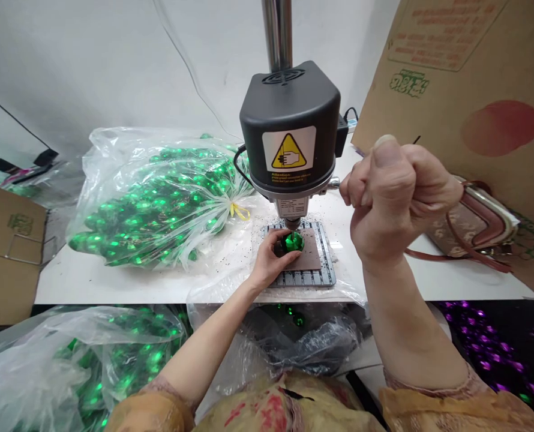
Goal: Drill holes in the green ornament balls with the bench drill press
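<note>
A black drill press point(289, 120) with a yellow warning sticker stands over a slotted metal base point(309, 278). Under its chuck, on a brownish pad point(311, 255), lies a shiny green ball point(294, 241). My left hand point(271, 258) holds the ball from the left, thumb in front and fingers behind. The drill tip meets the top of the ball, or nearly so. Raised at the right of the drill head, my right hand point(393, 192) is closed in a fist around the press's lever, of which only a short metal part point(334, 182) shows.
A tied clear bag of green balls point(159, 204) lies on the white table point(114, 288) at left. Cardboard boxes point(487, 78) point(6, 258) flank both sides. A handbag point(487, 222) is at right. More green balls and purple ones point(487, 348) lie below the table's edge.
</note>
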Demonstrator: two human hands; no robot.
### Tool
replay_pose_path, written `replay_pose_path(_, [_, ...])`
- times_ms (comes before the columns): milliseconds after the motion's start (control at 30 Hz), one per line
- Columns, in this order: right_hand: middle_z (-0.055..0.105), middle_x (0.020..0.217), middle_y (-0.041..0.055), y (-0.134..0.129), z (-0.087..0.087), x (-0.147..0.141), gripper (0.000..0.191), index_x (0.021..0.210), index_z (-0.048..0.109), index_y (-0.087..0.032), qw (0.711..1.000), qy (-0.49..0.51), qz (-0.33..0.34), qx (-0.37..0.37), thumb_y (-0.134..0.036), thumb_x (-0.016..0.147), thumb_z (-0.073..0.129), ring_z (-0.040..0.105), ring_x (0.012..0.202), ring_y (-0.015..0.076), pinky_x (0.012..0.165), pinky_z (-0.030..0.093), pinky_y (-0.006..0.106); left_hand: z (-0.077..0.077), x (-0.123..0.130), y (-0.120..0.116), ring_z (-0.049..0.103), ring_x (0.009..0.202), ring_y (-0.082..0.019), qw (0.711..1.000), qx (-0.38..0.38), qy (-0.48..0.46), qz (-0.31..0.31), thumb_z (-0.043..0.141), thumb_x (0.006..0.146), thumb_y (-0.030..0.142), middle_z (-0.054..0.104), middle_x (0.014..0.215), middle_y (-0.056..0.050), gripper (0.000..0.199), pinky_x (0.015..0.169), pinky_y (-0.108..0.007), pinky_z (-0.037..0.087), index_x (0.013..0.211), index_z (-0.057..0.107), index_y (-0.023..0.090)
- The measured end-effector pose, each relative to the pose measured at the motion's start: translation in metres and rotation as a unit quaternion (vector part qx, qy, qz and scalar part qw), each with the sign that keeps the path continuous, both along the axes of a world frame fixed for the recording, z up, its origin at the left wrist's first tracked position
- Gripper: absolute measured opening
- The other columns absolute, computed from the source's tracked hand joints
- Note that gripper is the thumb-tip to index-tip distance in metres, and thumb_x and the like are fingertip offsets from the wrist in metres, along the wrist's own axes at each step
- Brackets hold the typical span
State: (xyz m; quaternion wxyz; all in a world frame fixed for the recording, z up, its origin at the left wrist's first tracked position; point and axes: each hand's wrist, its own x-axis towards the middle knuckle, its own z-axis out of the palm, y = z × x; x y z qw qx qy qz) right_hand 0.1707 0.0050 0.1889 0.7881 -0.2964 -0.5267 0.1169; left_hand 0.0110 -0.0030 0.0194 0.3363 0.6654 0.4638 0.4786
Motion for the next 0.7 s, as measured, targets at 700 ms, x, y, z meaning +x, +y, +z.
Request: replay_pose_path(700, [0.02, 0.046, -0.0064, 0.001, -0.034, 0.003, 0.051, 0.055, 0.017, -0.018, 0.988, 0.007, 0.016, 0.152, -0.025, 0.085, 0.057, 0.023, 0.041, 0.0036, 0.042, 0.025, 0.026, -0.017, -0.003, 0.002, 0.061, 0.118, -0.027, 0.996, -0.06, -0.05, -0.037, 0.084, 0.073, 0.043, 0.065, 0.123, -0.009, 0.059, 0.104, -0.042, 0.047, 0.12, 0.057, 0.022])
